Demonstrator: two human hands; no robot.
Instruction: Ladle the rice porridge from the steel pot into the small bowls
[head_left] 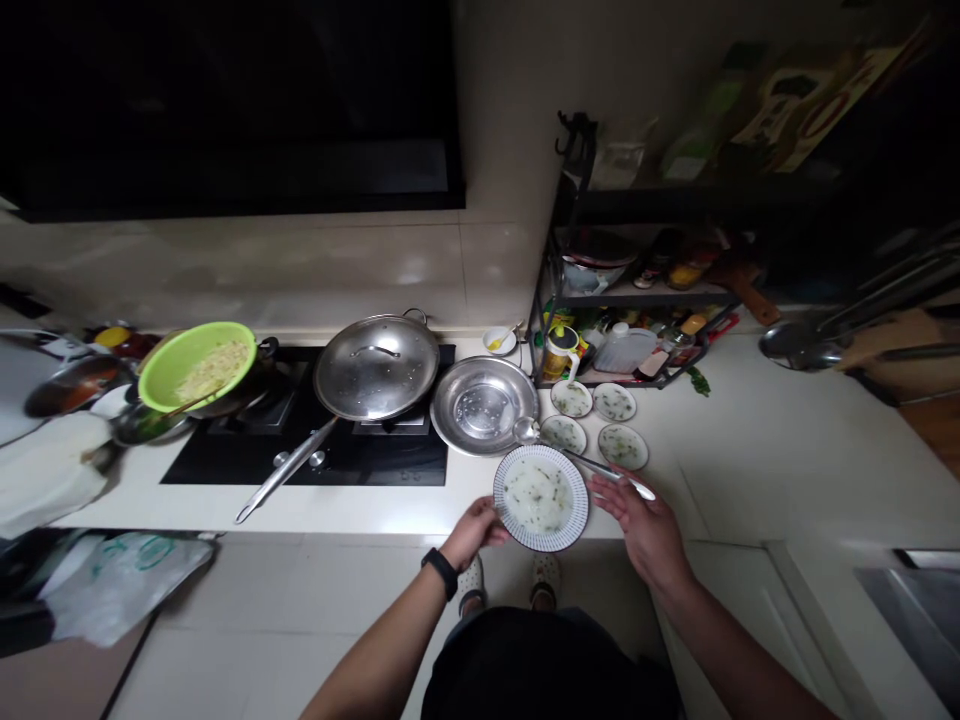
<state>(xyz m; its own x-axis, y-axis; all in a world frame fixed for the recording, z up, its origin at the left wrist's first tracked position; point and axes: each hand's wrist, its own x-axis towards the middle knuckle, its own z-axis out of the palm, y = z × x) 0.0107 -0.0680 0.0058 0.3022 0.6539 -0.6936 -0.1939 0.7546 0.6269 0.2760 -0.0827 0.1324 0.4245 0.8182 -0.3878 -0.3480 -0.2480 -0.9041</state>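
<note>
My left hand (472, 532) holds a blue-rimmed white plate (538, 497) of thin porridge with dark green flecks at the counter's front edge. My right hand (637, 525) sits just right of it, with the handle of a steel ladle (526, 430) lying across the fingers. The ladle's bowl hangs above the far rim of the plate, and its inside is hidden. Behind it stands a wide steel basin (480, 405). Several small plates of porridge (571, 398) lie to the right of the basin.
A black induction hob (300, 462) carries a lidded steel pan (376, 367) with its long handle toward me. A green colander of noodles (196, 365) sits at the left. A wire rack of bottles and jars (630, 310) stands against the wall.
</note>
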